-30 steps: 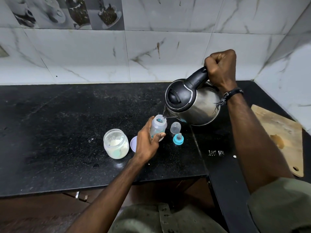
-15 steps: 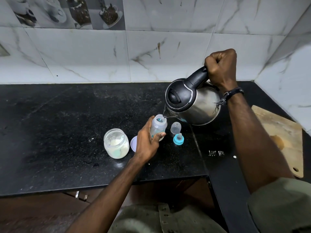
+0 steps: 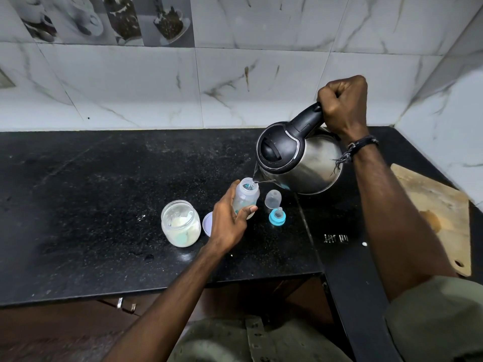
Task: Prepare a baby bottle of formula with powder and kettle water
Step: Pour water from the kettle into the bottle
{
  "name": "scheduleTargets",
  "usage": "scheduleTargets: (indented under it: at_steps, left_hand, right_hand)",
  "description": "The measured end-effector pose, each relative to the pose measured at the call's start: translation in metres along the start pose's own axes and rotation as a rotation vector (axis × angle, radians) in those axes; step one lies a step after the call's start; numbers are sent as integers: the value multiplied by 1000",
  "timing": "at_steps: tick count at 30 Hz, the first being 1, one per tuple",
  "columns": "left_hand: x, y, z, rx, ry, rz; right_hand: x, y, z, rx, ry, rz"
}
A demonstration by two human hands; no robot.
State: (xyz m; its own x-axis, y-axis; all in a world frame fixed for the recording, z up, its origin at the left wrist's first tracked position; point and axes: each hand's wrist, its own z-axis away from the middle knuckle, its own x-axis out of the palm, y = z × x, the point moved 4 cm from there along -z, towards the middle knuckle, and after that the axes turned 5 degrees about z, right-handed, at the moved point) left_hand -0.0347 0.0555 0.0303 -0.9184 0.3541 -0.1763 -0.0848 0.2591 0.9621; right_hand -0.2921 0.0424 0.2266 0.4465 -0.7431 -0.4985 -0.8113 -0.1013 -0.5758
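My left hand (image 3: 226,223) grips a clear baby bottle (image 3: 247,195) standing open on the black counter (image 3: 78,205). My right hand (image 3: 342,105) is closed on the black handle of a steel kettle (image 3: 300,160), tilted left with its spout just above the bottle's mouth; a thin stream of water runs into it. A glass jar of white powder (image 3: 180,223) stands open left of my hand, its pale lid (image 3: 207,223) lying beside it. The bottle's clear cap (image 3: 273,199) and blue teat ring (image 3: 277,217) sit right of the bottle.
A wooden cutting board (image 3: 439,212) lies at the right end of the counter near the side wall. Marble-patterned tiles (image 3: 235,74) back the counter. The counter's front edge runs below my left forearm, with a drawer handle (image 3: 125,305) under it.
Almost nothing differs: the kettle stays tilted over the bottle and the water keeps running. Both hands hold their places.
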Motion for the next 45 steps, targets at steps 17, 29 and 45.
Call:
scheduleTargets:
  at_steps: [17, 29, 45]
  left_hand:
    - [-2, -3, 0, 0, 4, -8]
    - [-1, -4, 0, -19, -1, -17]
    - [-2, -3, 0, -3, 4, 3]
  right_hand:
    - [4, -1, 2, 13, -15, -51]
    - [3, 3, 2, 6, -10, -29]
    - [0, 2, 2, -1, 10, -7]
